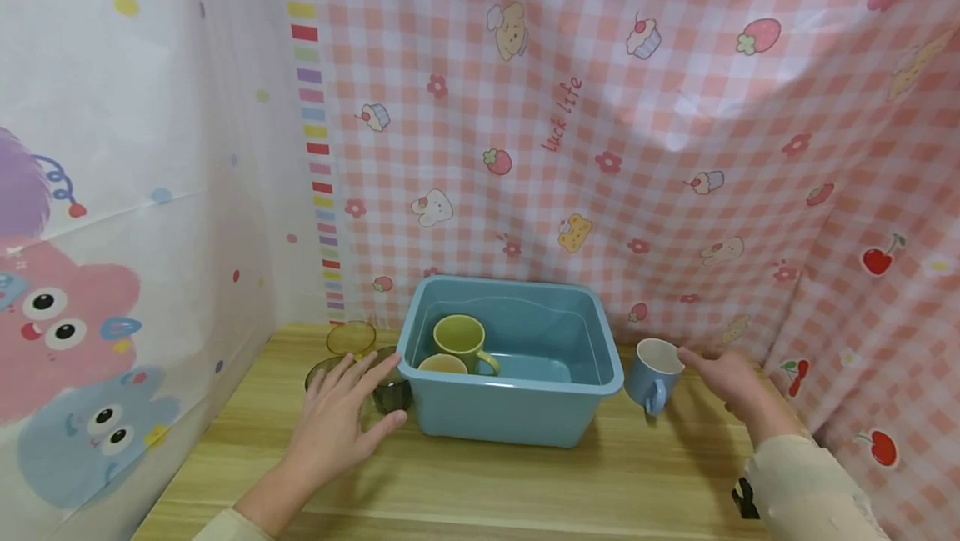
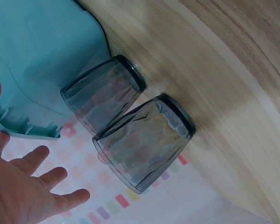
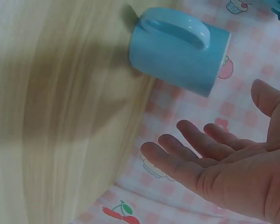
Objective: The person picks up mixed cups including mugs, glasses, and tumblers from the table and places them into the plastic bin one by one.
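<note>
My left hand (image 1: 341, 420) hovers with spread fingers over the dark clear glasses left of the blue tub (image 1: 510, 416). In the left wrist view, one dark glass (image 2: 105, 93) stands beside the tub and another dark glass (image 2: 144, 142) next to it, both apart from the hand. A yellow glass (image 1: 351, 339) shows behind them. My right hand (image 1: 727, 383), fingers relaxed, is just right of a light-blue mug (image 3: 177, 53) standing upright; a gap separates them in the right wrist view. Inside the tub are a green mug (image 1: 459, 333) and a paler cup (image 1: 442, 364), partly hidden by the rim.
Everything stands on a wooden table (image 1: 510, 487). A pink checked cloth (image 1: 465, 124) hangs behind the tub and along the right side, and a white cartoon-print cloth (image 1: 202, 274) hangs on the left. A small black object (image 1: 745, 498) shows at the right sleeve.
</note>
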Available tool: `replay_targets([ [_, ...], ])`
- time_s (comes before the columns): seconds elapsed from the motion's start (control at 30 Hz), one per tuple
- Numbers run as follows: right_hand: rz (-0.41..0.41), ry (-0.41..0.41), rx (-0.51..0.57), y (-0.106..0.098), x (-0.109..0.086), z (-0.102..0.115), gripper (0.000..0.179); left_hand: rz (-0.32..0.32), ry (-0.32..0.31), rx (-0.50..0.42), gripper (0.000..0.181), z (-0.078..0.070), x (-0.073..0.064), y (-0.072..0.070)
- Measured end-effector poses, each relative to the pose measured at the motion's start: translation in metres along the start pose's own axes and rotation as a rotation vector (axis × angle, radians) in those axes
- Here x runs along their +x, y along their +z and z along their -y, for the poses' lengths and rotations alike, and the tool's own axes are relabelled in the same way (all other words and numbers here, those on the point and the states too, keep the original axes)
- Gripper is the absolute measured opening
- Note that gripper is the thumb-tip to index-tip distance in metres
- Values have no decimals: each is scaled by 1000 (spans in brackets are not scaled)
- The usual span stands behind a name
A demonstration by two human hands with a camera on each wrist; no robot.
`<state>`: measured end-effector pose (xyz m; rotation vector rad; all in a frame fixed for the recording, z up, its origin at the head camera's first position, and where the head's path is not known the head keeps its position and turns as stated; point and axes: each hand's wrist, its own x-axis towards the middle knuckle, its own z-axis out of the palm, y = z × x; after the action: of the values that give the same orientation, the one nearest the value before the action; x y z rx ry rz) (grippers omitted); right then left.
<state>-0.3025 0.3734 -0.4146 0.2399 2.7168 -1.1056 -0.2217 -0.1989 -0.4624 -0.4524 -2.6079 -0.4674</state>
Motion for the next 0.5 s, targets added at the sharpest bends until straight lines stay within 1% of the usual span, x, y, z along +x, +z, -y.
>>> replay_targets([
  [0.07, -1, -4, 1, 5, 0, -2, 91, 1, 0, 0, 80, 0, 0, 1],
  [0.27, 34, 30, 3, 17, 0, -3, 107, -2, 4, 0, 80, 0, 1, 0],
  [0.37, 17, -2, -14, 24, 0, -2, 105, -4, 4, -5, 80, 0, 1, 0],
  [0.5, -38, -69, -55, 32, 1, -2, 94, -6, 7, -5, 80, 1, 1, 0],
])
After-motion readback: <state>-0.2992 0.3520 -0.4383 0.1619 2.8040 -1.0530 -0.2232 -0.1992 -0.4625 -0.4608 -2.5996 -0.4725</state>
